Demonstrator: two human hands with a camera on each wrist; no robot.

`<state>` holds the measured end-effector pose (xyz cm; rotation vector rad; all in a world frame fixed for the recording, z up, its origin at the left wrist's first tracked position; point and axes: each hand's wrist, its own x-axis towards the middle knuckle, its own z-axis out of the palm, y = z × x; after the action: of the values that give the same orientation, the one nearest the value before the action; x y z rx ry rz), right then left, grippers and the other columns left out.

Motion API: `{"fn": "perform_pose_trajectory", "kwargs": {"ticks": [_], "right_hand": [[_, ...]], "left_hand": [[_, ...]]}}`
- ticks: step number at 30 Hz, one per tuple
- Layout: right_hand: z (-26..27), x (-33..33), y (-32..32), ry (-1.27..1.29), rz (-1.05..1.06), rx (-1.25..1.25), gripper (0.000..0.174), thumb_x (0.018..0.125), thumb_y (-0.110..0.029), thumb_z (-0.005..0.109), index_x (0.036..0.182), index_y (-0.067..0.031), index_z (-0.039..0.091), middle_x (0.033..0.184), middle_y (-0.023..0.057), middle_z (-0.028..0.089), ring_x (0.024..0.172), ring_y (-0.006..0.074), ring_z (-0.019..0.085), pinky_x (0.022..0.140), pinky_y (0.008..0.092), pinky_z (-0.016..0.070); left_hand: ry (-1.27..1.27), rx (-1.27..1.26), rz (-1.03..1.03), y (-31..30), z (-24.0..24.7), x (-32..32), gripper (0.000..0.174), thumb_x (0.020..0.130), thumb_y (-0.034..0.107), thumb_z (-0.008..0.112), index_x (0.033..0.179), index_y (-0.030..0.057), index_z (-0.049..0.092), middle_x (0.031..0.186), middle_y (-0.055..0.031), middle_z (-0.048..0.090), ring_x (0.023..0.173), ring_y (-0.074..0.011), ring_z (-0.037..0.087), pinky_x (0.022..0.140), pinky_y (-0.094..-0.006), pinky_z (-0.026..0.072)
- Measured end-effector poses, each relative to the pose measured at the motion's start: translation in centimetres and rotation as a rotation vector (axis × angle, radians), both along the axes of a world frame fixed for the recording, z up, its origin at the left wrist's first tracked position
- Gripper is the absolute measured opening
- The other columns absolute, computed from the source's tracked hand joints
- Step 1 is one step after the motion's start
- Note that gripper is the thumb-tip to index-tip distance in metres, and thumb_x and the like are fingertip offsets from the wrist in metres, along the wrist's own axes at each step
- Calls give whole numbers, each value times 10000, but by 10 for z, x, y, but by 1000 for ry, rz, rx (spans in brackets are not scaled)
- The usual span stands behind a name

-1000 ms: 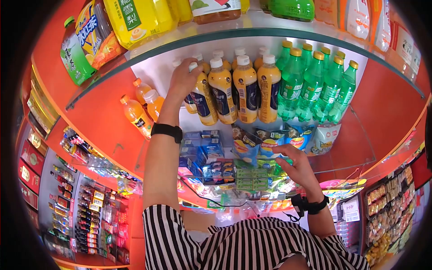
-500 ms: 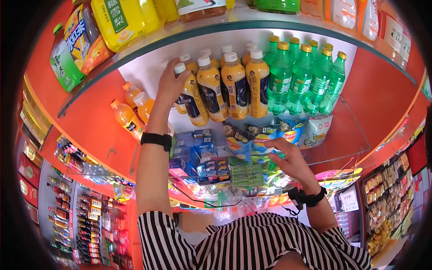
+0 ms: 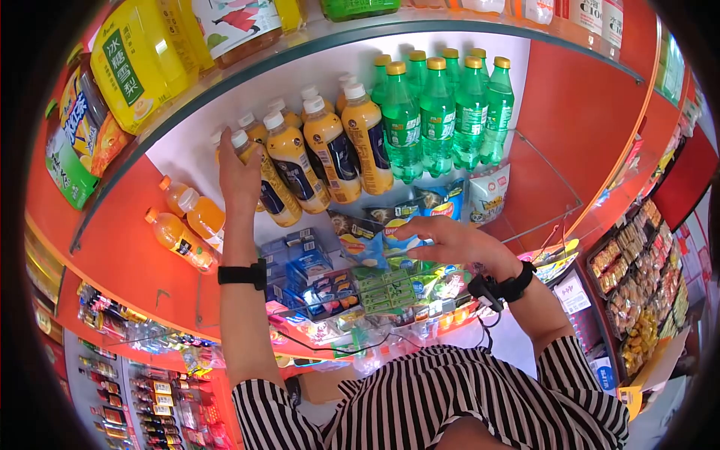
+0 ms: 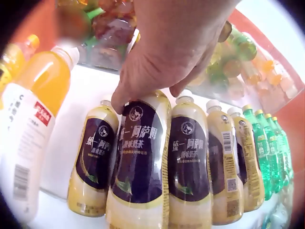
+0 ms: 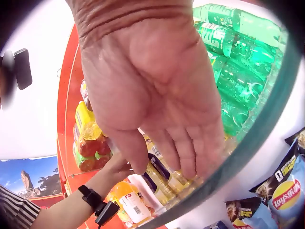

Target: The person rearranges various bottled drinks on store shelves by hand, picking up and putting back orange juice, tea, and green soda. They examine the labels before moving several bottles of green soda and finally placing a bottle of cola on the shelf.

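Observation:
My left hand (image 3: 241,178) grips the top of a milk tea bottle (image 3: 279,196) with a yellow body, dark label and white cap. In the left wrist view the fingers (image 4: 125,82) wrap round its neck and hide the cap. That bottle stands upright at the front left of a group of matching milk tea bottles (image 3: 360,139). Lower and to the right, my right hand (image 3: 457,244) holds nothing, hovering by the Lay's chip bags (image 3: 360,241). The right wrist view shows its palm, with the fingers extended.
Green soda bottles (image 3: 439,120) with gold caps stand right of the milk teas. Orange juice bottles (image 3: 178,238) are at the left. A glass shelf edge (image 3: 300,56) runs above, holding large drinks such as a yellow bottle (image 3: 139,67). Small blue boxes (image 3: 304,255) lie below.
The head view has turned, so the shelves shift left in it. My left hand stays at the same bottle top. My right hand's fingers have straightened from a looser curl.

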<state>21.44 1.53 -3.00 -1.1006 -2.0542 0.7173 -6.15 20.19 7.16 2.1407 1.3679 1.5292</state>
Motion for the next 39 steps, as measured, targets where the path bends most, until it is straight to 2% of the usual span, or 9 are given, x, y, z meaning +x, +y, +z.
{"fn": "perform_pose_trajectory", "kwargs": {"ticks": [6, 10, 13, 14, 17, 19, 29, 33, 39], "right_hand": [[23, 11, 4, -94, -23, -135, 389, 841, -194, 623, 1146, 34, 548, 1055, 174, 617, 947, 289, 610, 812, 345, 476], [37, 15, 0, -156, -97, -310, 386, 845, -204, 614, 1144, 32, 546, 1049, 178, 619, 942, 271, 607, 796, 357, 472], [23, 23, -1, -216, -114, -86, 405, 847, -233, 604, 1148, 31, 541, 1027, 181, 621, 951, 273, 596, 799, 370, 463], [42, 15, -7, -266, -120, -186, 438, 848, -264, 600, 1162, 34, 535, 1047, 187, 620, 988, 293, 585, 838, 373, 451], [30, 14, -6, -289, -196, -143, 453, 852, -299, 612, 1178, 7, 538, 1055, 196, 621, 987, 296, 592, 845, 363, 453], [41, 2, -9, -311, -217, -200, 453, 813, -192, 662, 1193, 13, 524, 1016, 200, 633, 947, 300, 616, 805, 360, 472], [47, -29, -15, -475, -251, -176, 445, 762, -96, 666, 1158, 45, 518, 949, 216, 642, 902, 303, 632, 740, 361, 473], [54, -49, -14, -645, -170, -31, 460, 737, -110, 685, 1134, 51, 517, 920, 271, 616, 845, 405, 600, 727, 429, 466], [38, -57, -3, -869, -180, 75, 503, 719, -171, 699, 1125, 48, 497, 833, 263, 609, 826, 412, 594, 711, 466, 460]], "left_hand": [[-43, 211, 87, -25, -17, 9, 616, 817, 113, 602, 1356, 12, 322, 1355, -207, 385, 1269, -315, 372, 1047, -361, 300], [-101, 304, 70, -47, -26, 22, 595, 823, 115, 600, 1354, 25, 345, 1303, -181, 434, 1204, -293, 438, 1007, -348, 345], [-116, 312, -129, -46, -54, 28, 593, 799, 99, 601, 1325, -20, 355, 1298, -207, 433, 1226, -349, 389, 1068, -395, 256], [-4, 267, -70, -66, -53, 32, 611, 783, 94, 618, 1332, 6, 365, 1298, -191, 434, 1211, -303, 426, 1034, -371, 319], [-58, 96, -302, -90, -62, 40, 571, 799, 115, 598, 1303, -16, 367, 1242, -223, 462, 1171, -327, 456, 996, -382, 354], [18, 118, -341, -94, -74, 42, 571, 799, 177, 623, 1277, -7, 372, 1197, -231, 471, 1127, -375, 465, 945, -397, 388], [84, -196, -445, -132, -85, -6, 614, 810, 214, 622, 1313, 3, 340, 1206, -261, 466, 1075, -408, 499, 900, -428, 422], [44, -280, -427, -135, -95, -18, 606, 818, 209, 614, 1319, 9, 338, 1197, -253, 481, 1074, -386, 514, 899, -418, 428], [-42, -382, -418, -135, -116, -24, 567, 814, 205, 620, 1289, 11, 379, 1147, -221, 535, 1036, -357, 548, 868, -405, 444]]}}
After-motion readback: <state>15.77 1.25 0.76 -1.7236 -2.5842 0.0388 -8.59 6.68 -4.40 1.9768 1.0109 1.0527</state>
